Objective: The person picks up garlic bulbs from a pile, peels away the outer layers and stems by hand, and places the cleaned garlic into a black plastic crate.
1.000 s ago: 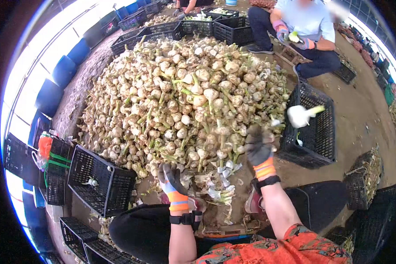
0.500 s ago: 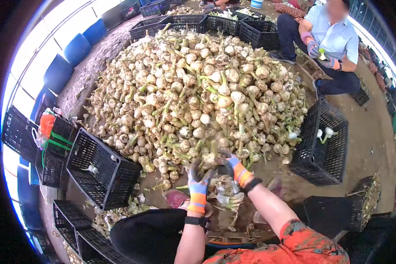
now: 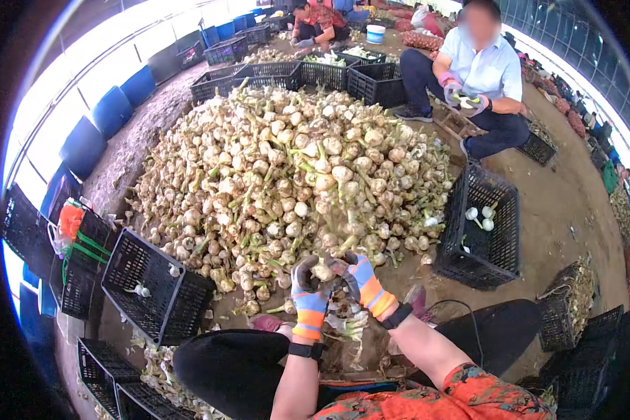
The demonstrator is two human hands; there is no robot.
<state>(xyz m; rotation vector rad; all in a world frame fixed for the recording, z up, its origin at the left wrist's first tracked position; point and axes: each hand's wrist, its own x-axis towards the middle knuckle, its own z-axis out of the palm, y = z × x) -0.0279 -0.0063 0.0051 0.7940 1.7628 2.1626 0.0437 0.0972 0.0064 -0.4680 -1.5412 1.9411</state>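
Observation:
A large heap of untrimmed garlic bulbs (image 3: 280,175) with stems lies on the ground in front of me. Just before its near edge, my left hand (image 3: 308,297), in a striped glove with dark fingers, is closed round a garlic bulb (image 3: 322,271). My right hand (image 3: 364,283), gloved alike, is beside it with its fingers bent against the same bulb; a stem slants up to the right between the hands. Whether the right fingers hold a tool is hidden. Peeled skins and leaves (image 3: 348,325) lie on the ground below my hands.
Left of the heap stands a tilted black crate (image 3: 171,308) with a few white bulbs. Another crate (image 3: 504,262) at right holds several trimmed bulbs (image 3: 486,217). A person (image 3: 479,70) in a light blue shirt sits back right; another person (image 3: 320,24) works behind the crates.
The whole view has shifted, so the heap and seated person appear further left and more of the background shows. My hands have come closer together around the bulb.

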